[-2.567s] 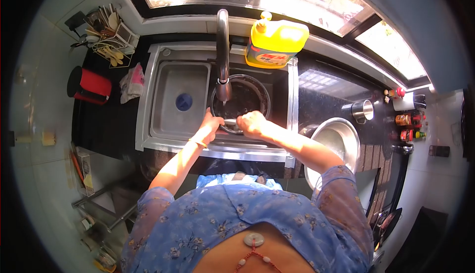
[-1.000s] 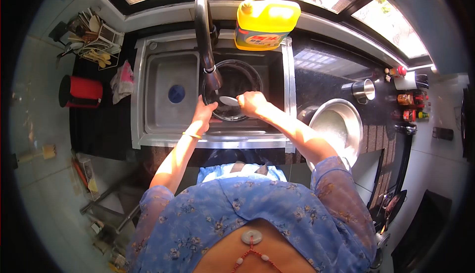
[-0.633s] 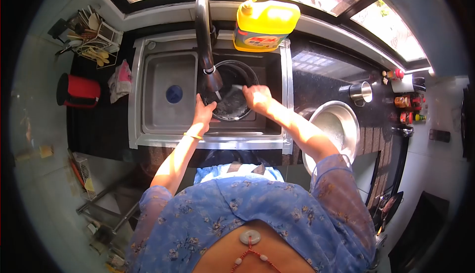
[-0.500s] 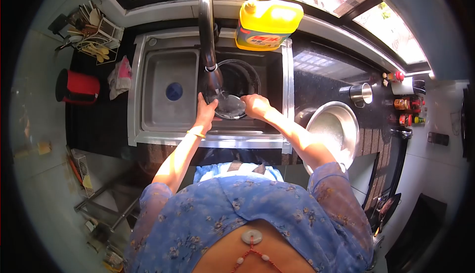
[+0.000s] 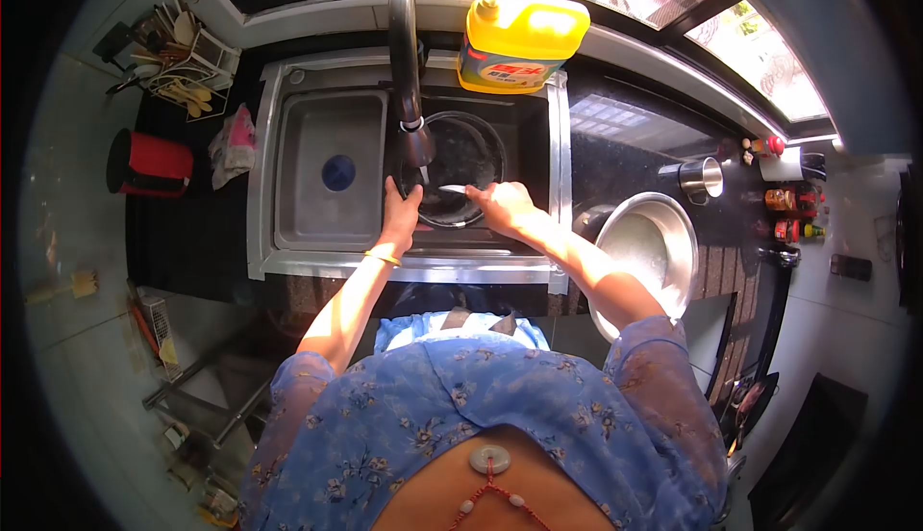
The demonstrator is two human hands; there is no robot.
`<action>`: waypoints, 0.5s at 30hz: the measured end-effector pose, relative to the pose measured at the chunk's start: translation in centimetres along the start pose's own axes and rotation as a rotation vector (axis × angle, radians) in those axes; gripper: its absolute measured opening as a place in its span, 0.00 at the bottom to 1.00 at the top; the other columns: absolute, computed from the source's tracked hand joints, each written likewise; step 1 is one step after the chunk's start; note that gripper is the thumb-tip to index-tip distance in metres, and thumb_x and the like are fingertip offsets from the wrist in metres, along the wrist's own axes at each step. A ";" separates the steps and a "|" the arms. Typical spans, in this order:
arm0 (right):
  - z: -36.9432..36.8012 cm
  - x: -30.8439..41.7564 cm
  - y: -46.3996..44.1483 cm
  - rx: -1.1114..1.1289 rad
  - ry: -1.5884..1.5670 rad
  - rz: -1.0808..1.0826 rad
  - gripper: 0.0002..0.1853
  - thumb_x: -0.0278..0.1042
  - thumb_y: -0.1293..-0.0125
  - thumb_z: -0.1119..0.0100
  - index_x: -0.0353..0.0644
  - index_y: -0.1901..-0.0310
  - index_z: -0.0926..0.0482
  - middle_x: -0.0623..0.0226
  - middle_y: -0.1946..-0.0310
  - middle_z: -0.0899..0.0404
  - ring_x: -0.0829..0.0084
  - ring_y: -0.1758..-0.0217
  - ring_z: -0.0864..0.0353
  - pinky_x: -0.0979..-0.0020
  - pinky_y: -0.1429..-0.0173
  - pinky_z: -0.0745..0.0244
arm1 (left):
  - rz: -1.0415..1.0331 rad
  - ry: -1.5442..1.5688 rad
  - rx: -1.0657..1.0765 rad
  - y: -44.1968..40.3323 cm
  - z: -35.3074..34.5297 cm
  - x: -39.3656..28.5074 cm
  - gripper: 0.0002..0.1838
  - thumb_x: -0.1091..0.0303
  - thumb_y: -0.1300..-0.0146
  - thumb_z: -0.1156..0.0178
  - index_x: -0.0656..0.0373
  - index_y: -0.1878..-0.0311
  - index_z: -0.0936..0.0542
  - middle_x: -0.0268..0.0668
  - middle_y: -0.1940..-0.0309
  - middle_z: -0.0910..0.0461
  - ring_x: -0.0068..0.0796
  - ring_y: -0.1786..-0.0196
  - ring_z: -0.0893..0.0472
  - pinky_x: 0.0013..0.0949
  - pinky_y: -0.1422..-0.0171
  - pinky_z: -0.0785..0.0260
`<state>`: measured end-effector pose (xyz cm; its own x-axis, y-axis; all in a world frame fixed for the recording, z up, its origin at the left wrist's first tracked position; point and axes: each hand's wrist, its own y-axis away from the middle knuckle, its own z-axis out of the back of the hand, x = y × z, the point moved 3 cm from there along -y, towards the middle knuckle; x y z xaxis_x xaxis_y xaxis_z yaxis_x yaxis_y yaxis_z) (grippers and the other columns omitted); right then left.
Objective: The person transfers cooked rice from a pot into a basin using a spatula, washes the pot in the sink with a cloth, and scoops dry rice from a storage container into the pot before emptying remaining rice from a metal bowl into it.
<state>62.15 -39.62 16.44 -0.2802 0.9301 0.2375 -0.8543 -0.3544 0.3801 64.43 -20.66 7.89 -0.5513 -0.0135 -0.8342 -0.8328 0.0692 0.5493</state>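
Observation:
A round black pot (image 5: 481,141) stands in the right basin under the faucet (image 5: 409,60), and a short stream of water shows below the spout. My left hand (image 5: 400,218) grips the pot's near left rim, thumb apart from the fingers, which are partly hidden. Closed around a pale, thin-edged, spoon-like utensil (image 5: 453,189), my right hand (image 5: 503,207) is over the right side of the pot. The utensil points left and appears nearly edge-on, so its exact kind is unclear.
A yellow jug of detergent (image 5: 524,40) stands behind the sink. Right of the sink are a large metal basin (image 5: 685,242) and a steel cup (image 5: 710,178). To the left are a cloth (image 5: 234,151), a red container (image 5: 154,165) and a utensil rack (image 5: 207,69).
The utensil in my right hand has turned from its broad, rounded face to nearly edge-on and moved slightly up. More of the pot's inside shows. My left hand has stayed almost in place.

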 end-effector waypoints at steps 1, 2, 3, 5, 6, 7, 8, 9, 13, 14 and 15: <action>1.4 1.1 0.2 0.158 0.012 -0.033 0.26 0.27 0.48 0.43 0.51 0.44 0.26 0.57 0.68 0.17 0.58 0.62 0.16 0.60 0.61 0.22 | 0.065 0.063 -0.002 0.8 -0.3 -1.1 0.40 0.65 0.36 0.44 0.61 0.29 0.55 0.48 0.38 0.39 0.45 0.45 0.26 0.40 0.73 0.18; 1.1 1.7 0.9 0.045 -0.060 0.057 0.19 0.31 0.43 0.48 0.50 0.48 0.24 0.57 0.70 0.18 0.57 0.64 0.16 0.59 0.62 0.23 | 0.066 0.066 0.000 0.8 -0.4 -1.1 0.40 0.65 0.36 0.44 0.61 0.29 0.55 0.48 0.38 0.39 0.45 0.45 0.26 0.40 0.73 0.18; 0.7 2.2 1.5 -0.069 -0.132 0.147 0.14 0.35 0.37 0.52 0.48 0.53 0.22 0.57 0.72 0.18 0.56 0.65 0.17 0.58 0.63 0.23 | 0.069 0.046 -0.007 0.6 -0.4 -1.1 0.40 0.65 0.36 0.44 0.61 0.29 0.55 0.48 0.38 0.39 0.44 0.45 0.26 0.40 0.72 0.18; -1.2 1.6 0.8 0.040 -0.121 0.087 0.21 0.28 0.45 0.46 0.52 0.47 0.23 0.57 0.68 0.18 0.55 0.62 0.17 0.59 0.59 0.22 | 0.070 0.025 -0.013 0.2 -0.3 -1.0 0.39 0.65 0.37 0.44 0.61 0.29 0.55 0.48 0.38 0.39 0.44 0.45 0.26 0.40 0.72 0.18; -2.2 0.8 0.3 0.063 -0.038 0.079 0.19 0.29 0.44 0.46 0.51 0.48 0.23 0.56 0.70 0.18 0.55 0.64 0.16 0.59 0.61 0.22 | 0.072 0.034 0.020 -0.1 -0.2 -0.7 0.39 0.65 0.36 0.44 0.61 0.29 0.55 0.48 0.38 0.39 0.45 0.45 0.27 0.41 0.72 0.19; -3.1 -0.2 0.0 0.086 0.043 0.071 0.18 0.31 0.43 0.47 0.50 0.49 0.23 0.55 0.71 0.18 0.55 0.65 0.16 0.59 0.63 0.22 | 0.076 0.042 0.054 -0.3 -0.1 -0.3 0.39 0.65 0.36 0.44 0.61 0.29 0.54 0.47 0.38 0.38 0.45 0.45 0.27 0.41 0.72 0.19; -2.8 -1.0 -0.3 0.047 0.069 0.079 0.17 0.33 0.42 0.48 0.48 0.50 0.22 0.53 0.73 0.19 0.56 0.68 0.16 0.59 0.67 0.23 | 0.076 0.042 0.055 -1.2 0.3 1.0 0.39 0.65 0.36 0.44 0.61 0.29 0.54 0.47 0.38 0.38 0.45 0.45 0.27 0.41 0.72 0.19; -1.6 -1.1 -0.5 0.083 0.080 0.029 0.18 0.31 0.44 0.47 0.45 0.49 0.23 0.53 0.72 0.19 0.56 0.67 0.16 0.60 0.65 0.23 | 0.029 0.008 0.065 -1.9 0.5 1.9 0.38 0.65 0.36 0.45 0.61 0.29 0.55 0.48 0.39 0.38 0.45 0.46 0.26 0.42 0.72 0.19; 2.3 1.1 2.2 0.022 -0.259 -0.073 0.25 0.28 0.47 0.47 0.50 0.44 0.25 0.53 0.68 0.18 0.55 0.61 0.17 0.58 0.57 0.23 | 0.144 0.161 0.083 -0.6 0.5 0.4 0.37 0.67 0.35 0.46 0.61 0.30 0.56 0.50 0.42 0.35 0.46 0.50 0.23 0.45 0.72 0.19; 2.2 1.8 2.9 0.041 -0.341 -0.048 0.27 0.28 0.48 0.48 0.54 0.43 0.26 0.51 0.66 0.18 0.55 0.59 0.18 0.57 0.53 0.24 | 0.138 0.169 0.078 -0.6 0.3 0.3 0.37 0.67 0.35 0.46 0.61 0.30 0.56 0.50 0.42 0.35 0.46 0.50 0.23 0.45 0.72 0.19; 2.2 2.6 3.7 0.075 -0.300 -0.076 0.28 0.24 0.47 0.49 0.51 0.41 0.27 0.47 0.67 0.19 0.54 0.60 0.18 0.59 0.55 0.25 | 0.153 0.168 0.041 -0.6 0.4 0.6 0.28 0.66 0.34 0.47 0.59 0.36 0.48 0.46 0.47 0.30 0.43 0.55 0.20 0.45 0.72 0.19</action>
<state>59.20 -38.75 20.42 -0.0658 0.8883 0.4544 -0.8299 -0.3016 0.4694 64.65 -20.36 7.07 -0.6742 -0.1657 -0.7197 -0.7382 0.1238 0.6631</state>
